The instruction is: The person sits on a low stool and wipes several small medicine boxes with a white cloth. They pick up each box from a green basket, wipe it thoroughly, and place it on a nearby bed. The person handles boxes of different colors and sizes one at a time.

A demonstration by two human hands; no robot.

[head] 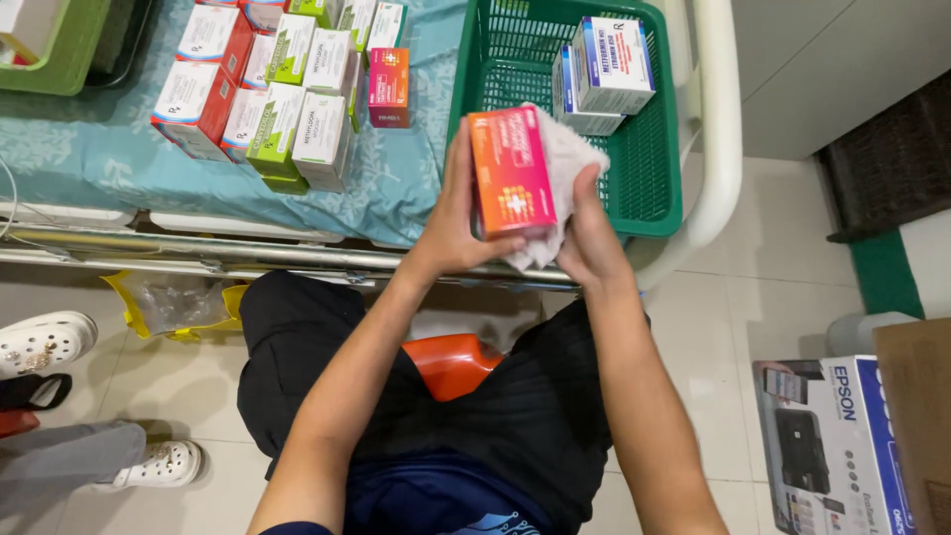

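While both hands meet above the lap: they work on one medicine carton in front of a bed.
Left hand (451, 223): wrapped round the orange-and-pink medicine box (509, 170), thumb across its lower front edge, fingers (458, 163) along its left side; firmly closed on the box.
Right hand (586, 238): closed on a white cloth (570, 163), thumb pointing up along the box's right edge, the cloth pressed against the back and right side of the box.
Orange-and-pink medicine box: upright, slightly tilted, held between the two hands, touching both the left fingers and the cloth.
White cloth: bunched behind the box, one end hanging below the right thumb.
Green plastic basket (654, 178): just beyond the fingertips, on the bed, holding two blue-and-white medicine boxes (602, 74) stacked in its far part.
Rows of medicine cartons (277, 89): beyond and to the left of the left fingers, well apart, standing on the teal bedsheet (396, 188); red-white, green-white and one pink-orange.
Printer carton (832, 446): on the floor, below and right of the right forearm.
Another person's white clogs (45, 342): far left, on the tiles.
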